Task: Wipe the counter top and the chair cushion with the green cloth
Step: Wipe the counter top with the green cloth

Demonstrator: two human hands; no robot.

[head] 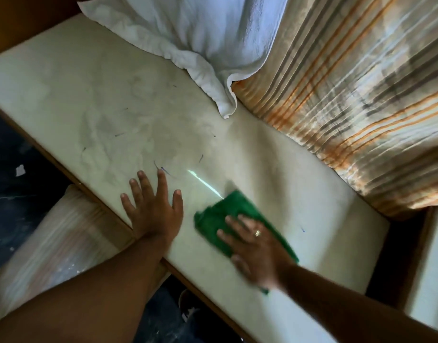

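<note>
The pale counter top [109, 100] runs from upper left to lower right, smudged and marked with short pen strokes. A green cloth [227, 211] lies bunched on its near part. My right hand [256, 248] presses flat on the cloth, fingers spread, a ring on one finger; the hand is motion-blurred. My left hand [153, 206] rests palm down on the bare counter just left of the cloth, fingers apart, holding nothing. A cushion with faint stripes [62, 246] sits below the counter's front edge at the lower left.
A white towel [193, 38] drapes onto the back of the counter. A striped orange and grey curtain [356, 100] hangs along the right and rests on the counter's far side. Dark floor [12, 194] lies at the left, with a shoe [188, 305] below.
</note>
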